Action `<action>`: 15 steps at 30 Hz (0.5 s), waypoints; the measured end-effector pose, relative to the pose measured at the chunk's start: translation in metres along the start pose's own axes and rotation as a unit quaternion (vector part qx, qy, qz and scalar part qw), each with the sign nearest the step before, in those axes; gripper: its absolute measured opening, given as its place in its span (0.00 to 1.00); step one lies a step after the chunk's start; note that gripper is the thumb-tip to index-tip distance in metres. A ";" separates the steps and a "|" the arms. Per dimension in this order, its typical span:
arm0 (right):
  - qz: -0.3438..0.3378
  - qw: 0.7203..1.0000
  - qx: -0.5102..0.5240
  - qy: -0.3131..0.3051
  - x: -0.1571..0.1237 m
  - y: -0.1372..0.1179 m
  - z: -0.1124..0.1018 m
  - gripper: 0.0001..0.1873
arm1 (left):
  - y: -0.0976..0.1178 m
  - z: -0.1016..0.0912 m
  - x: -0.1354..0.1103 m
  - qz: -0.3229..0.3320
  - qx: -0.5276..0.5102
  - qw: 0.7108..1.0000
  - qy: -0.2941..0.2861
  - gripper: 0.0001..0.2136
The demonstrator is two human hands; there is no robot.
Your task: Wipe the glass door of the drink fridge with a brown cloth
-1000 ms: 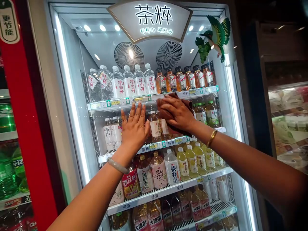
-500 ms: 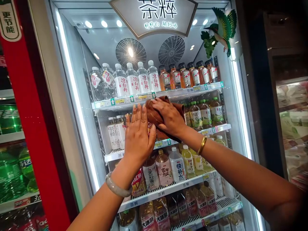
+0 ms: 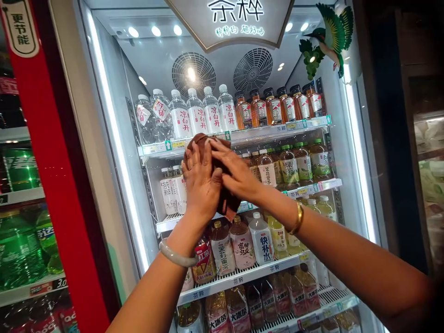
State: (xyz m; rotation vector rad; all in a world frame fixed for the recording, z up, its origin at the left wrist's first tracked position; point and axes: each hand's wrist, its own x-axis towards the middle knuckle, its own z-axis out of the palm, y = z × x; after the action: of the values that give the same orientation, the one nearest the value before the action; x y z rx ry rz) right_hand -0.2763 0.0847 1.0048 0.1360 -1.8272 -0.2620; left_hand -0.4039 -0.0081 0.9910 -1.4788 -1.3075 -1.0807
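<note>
Cloth [image 3: 229,200] shifted leftward since earlier frame; left hand [image 3: 201,189], right hand [image 3: 239,175] unclenched, flattened over it.

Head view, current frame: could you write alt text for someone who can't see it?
A person's right hand lies over a brown cloth, with the left hand close beside it, overlapping the cloth in view. Behind them, a lit drinks fridge holds rows of bottles. A pale bracelet circles the left wrist, a gold one the right.
</note>
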 end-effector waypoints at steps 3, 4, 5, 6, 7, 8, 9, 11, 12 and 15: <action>0.051 0.995 -0.026 0.084 0.003 0.017 -0.007 0.29 | 0.010 0.005 0.011 -0.021 0.047 0.998 0.026 0.36; 0.068 0.991 -0.044 0.103 0.005 0.021 -0.006 0.28 | 0.012 0.006 0.016 -0.026 0.061 0.997 0.035 0.37; 0.078 0.989 -0.061 0.112 0.006 0.024 -0.004 0.27 | 0.014 0.006 0.020 -0.028 0.077 0.996 0.039 0.37; 0.081 0.987 -0.075 0.115 0.007 0.027 -0.001 0.27 | 0.015 0.005 0.022 -0.026 0.092 0.995 0.040 0.36; 0.079 0.987 -0.083 0.116 0.007 0.028 0.002 0.26 | 0.015 0.003 0.024 -0.018 0.107 0.993 0.035 0.35; 0.072 0.987 -0.087 0.116 0.007 0.029 0.004 0.25 | 0.014 0.001 0.023 -0.004 0.121 0.992 0.027 0.35; 0.059 0.988 -0.086 0.118 0.005 0.029 0.005 0.25 | 0.013 -0.002 0.021 0.015 0.132 0.991 0.017 0.36; 0.032 0.989 -0.083 0.122 0.001 0.026 0.006 0.23 | 0.006 -0.012 0.010 0.057 0.150 0.987 -0.006 0.37; 0.020 0.989 -0.087 0.120 -0.001 0.024 0.006 0.22 | 0.000 -0.019 0.003 0.076 0.158 0.984 -0.021 0.37; -0.018 0.991 -0.118 0.064 -0.006 0.018 0.007 0.21 | -0.023 -0.042 -0.014 0.107 0.176 0.977 -0.045 0.33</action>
State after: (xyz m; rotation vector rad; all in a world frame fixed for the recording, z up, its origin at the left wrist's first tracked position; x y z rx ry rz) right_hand -0.2810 0.1043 1.0016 0.0197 -1.6547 -0.4814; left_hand -0.4307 -0.0506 0.9894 -1.3722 -1.2909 -0.6115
